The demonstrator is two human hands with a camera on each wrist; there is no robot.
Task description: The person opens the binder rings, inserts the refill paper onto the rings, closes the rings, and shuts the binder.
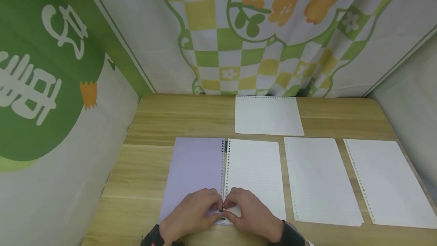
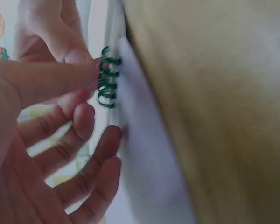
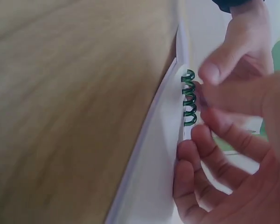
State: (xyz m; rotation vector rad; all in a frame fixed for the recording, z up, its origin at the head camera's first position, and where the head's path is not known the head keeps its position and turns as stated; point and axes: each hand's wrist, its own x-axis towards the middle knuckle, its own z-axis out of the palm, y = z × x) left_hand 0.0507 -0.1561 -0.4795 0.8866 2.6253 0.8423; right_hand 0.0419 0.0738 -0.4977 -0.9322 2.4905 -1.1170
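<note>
A loose-leaf notebook lies spread out in the head view, its purple cover on the left and a lined white sheet stack on the right, punched edges side by side. At the near end of the spine, my left hand and right hand meet, pinching a short green ring binding strip between thumbs and fingertips. The green ring strip sits along the page edge in the right wrist view, its coils curving outward. Dark rings show at the spine's far end.
Two lined stacks of punched paper, a middle one and a far-right one, lie to the right. Another punched sheet lies sideways at the back against the patterned curtain. Fabric walls bound the wooden table.
</note>
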